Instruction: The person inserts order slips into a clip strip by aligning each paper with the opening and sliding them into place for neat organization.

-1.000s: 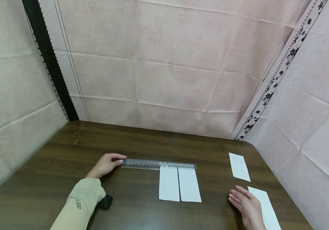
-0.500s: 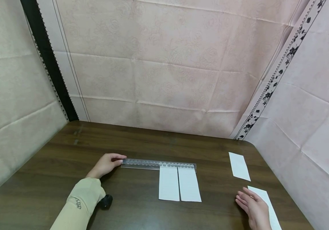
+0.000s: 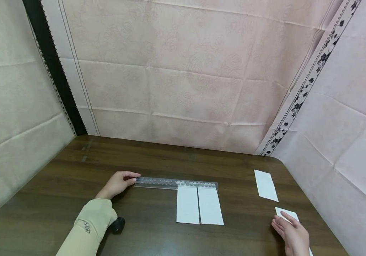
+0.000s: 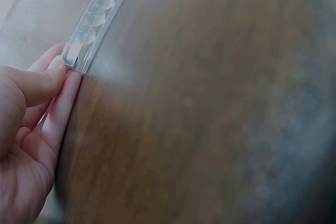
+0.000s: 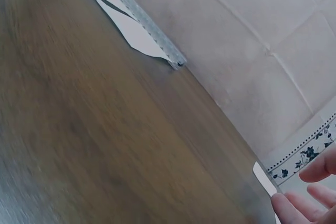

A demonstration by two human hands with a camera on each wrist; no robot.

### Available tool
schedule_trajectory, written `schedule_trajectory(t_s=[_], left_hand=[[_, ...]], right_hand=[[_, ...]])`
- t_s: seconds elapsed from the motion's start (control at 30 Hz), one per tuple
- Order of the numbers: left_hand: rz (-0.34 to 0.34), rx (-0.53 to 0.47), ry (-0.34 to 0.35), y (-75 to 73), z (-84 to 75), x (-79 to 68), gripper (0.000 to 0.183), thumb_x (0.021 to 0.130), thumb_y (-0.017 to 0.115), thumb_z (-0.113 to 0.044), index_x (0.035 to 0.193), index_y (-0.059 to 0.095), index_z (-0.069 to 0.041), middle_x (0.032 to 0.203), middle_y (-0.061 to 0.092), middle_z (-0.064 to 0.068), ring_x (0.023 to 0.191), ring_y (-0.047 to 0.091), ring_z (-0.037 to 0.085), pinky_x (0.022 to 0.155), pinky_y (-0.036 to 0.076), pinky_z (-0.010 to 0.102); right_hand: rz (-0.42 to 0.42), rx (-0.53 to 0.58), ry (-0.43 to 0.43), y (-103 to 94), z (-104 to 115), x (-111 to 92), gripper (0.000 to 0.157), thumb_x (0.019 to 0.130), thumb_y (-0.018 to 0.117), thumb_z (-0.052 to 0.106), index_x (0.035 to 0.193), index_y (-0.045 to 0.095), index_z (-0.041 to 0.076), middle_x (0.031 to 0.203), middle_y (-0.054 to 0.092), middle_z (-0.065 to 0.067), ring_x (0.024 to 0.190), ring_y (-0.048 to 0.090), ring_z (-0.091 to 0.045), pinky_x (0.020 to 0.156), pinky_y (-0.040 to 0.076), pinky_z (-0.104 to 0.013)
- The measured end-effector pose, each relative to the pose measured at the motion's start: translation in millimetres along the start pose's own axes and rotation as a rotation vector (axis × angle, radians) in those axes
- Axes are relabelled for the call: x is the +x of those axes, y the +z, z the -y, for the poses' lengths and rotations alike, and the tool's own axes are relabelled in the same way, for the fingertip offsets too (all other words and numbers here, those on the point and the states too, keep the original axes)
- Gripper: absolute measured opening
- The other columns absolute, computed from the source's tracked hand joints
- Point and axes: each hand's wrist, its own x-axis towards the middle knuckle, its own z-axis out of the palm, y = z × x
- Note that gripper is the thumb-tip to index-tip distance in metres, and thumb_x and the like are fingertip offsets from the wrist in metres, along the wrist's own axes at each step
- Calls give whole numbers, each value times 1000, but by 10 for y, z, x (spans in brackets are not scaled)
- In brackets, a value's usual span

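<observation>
A clear plastic ruler point(image 3: 160, 182) lies across the wooden table, and my left hand point(image 3: 118, 184) pinches its left end between thumb and fingers. The left wrist view shows the thumb on the ruler's end point(image 4: 79, 56). Two lined white paper slips point(image 3: 187, 204) lie side by side, their top edges along the ruler's right part. At the right, my right hand point(image 3: 293, 233) hovers over another lined slip point(image 3: 286, 212) and covers much of it. Its fingers are relaxed and hold nothing.
A blank-looking white slip point(image 3: 266, 185) lies farther back on the right of the table point(image 3: 144, 227). Pale patterned cloth point(image 3: 183, 78) hangs behind and at both sides. A small black object point(image 3: 117, 225) sits at the left sleeve's cuff.
My right hand has moved right, from beside the lower right slip to over it. The left hand, ruler and slips stay where they were.
</observation>
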Motion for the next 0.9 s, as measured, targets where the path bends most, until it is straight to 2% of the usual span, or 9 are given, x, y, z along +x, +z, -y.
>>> schedule_trajectory(t_s=[0.23, 0.43, 0.53, 0.57, 0.67, 0.7, 0.77, 0.83, 0.9], left_hand=[[-9, 7, -2, 3, 9, 6, 23, 91, 60, -9, 113, 68, -8, 117, 62, 14, 114, 51, 34, 93, 40, 50], [-12, 10, 10, 6, 24, 15, 23, 91, 60, -9, 112, 69, -8, 117, 62, 14, 114, 51, 34, 93, 40, 51], [-15, 11, 10, 9, 26, 15, 22, 91, 60, -9, 111, 69, -8, 116, 62, 14, 113, 51, 34, 93, 40, 51], [-15, 12, 9, 9, 25, 14, 22, 91, 60, -9, 111, 69, -8, 116, 62, 14, 113, 51, 34, 93, 40, 51], [-15, 13, 13, 10, 22, 13, 22, 91, 60, -8, 111, 69, -8, 116, 62, 14, 113, 51, 34, 93, 40, 51], [-15, 13, 13, 9, 19, 12, 22, 91, 60, -8, 111, 69, -8, 116, 62, 14, 113, 51, 34, 93, 40, 51], [-15, 13, 15, 9, 17, 10, 22, 91, 60, -8, 111, 69, -8, 116, 62, 14, 114, 51, 34, 93, 40, 51], [-15, 15, 16, 10, 19, 10, 22, 91, 60, -9, 111, 69, -8, 116, 62, 14, 114, 51, 34, 93, 39, 51], [-14, 15, 16, 10, 19, 8, 22, 91, 60, -9, 111, 69, -8, 116, 62, 14, 114, 51, 34, 93, 39, 51]], right_hand=[[-62, -45, -3, -64, 6, 28, 55, 85, 57, -1, 135, 34, -9, 75, 62, 5, 71, 63, -6, 73, 52, -24], [-102, -72, -42, -144, -9, 47, 55, 84, 58, -1, 134, 36, -10, 73, 59, 5, 67, 62, -2, 70, 52, -20], [-122, -78, -66, -175, -12, 52, 46, 81, 60, -4, 125, 48, -1, 68, 59, 10, 64, 60, 0, 67, 52, -18], [-127, -86, -80, -183, -14, 54, 44, 80, 61, -4, 123, 49, -2, 67, 59, 11, 63, 60, 1, 65, 51, -17], [-160, -195, -110, -211, -11, 51, 41, 78, 63, -3, 118, 52, -4, 67, 58, 13, 59, 56, 4, 58, 49, -14], [-174, -258, -121, -217, -8, 52, 47, 78, 64, -1, 123, 49, -7, 70, 59, 11, 58, 54, 6, 56, 48, -14], [-203, -378, -140, -231, -4, 61, 53, 78, 65, 2, 127, 47, -8, 78, 62, -3, 59, 51, 5, 53, 45, -14], [-216, -473, -146, -243, -5, 73, 54, 79, 65, 6, 128, 47, -7, 93, 61, -21, 68, 57, -8, 59, 44, -21], [-217, -532, -133, -252, -10, 85, 55, 80, 65, 10, 129, 46, -6, 112, 52, -32, 85, 59, -27, 70, 46, -34]])
